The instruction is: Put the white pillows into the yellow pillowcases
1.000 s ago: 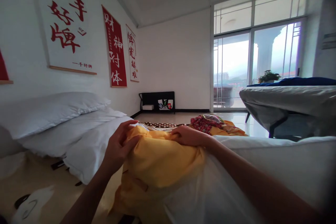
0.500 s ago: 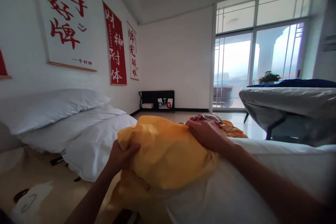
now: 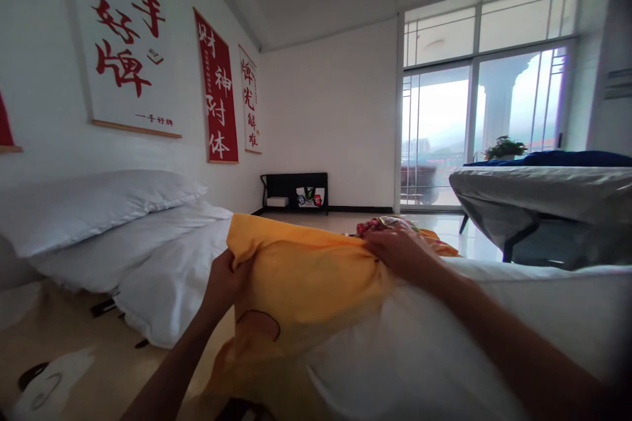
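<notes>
A yellow pillowcase (image 3: 311, 276) is stretched between my two hands, its top edge pulled nearly straight. My left hand (image 3: 224, 279) is closed on its left side, the thumb lying over the cloth. At the upper right corner my right hand (image 3: 402, 250) grips the fabric, its fingers partly hidden. The yellow cloth covers part of a white pillow (image 3: 375, 362) in front of me. How far the pillow reaches inside the case is hidden. Lower down, a dark curved line shows on the cloth.
White pillows and bedding (image 3: 113, 210) lie at the left on a beige printed sheet (image 3: 99, 368). Patterned red and orange fabric (image 3: 382, 223) lies behind my right hand. A grey-covered table (image 3: 543, 184) stands at right, a black shelf (image 3: 296, 187) by the far wall.
The yellow cloth has gone from bulging to pulled flatter, with a straighter top edge. My right hand has moved slightly right, my left slightly left.
</notes>
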Tool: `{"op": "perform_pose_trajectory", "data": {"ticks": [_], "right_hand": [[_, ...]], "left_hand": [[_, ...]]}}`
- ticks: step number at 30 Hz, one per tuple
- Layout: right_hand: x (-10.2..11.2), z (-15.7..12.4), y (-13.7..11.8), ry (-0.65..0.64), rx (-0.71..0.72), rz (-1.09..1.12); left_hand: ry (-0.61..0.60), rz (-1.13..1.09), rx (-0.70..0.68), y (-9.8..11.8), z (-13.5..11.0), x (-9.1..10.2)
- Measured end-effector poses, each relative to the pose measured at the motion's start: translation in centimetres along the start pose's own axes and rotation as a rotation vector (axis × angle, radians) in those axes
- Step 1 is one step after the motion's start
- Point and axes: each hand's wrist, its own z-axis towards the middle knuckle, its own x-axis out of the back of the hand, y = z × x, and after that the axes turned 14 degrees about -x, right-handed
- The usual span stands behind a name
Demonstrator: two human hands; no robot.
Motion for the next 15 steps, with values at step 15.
{"op": "perform_pose_trajectory", "data": {"ticks": [15], "right_hand": [[1.0,-2.2,-6.8,0.335,0.131,0.001]], "left_hand": [[-0.139,0.085,-0.061,1.1,3.9,-3.8]]}}
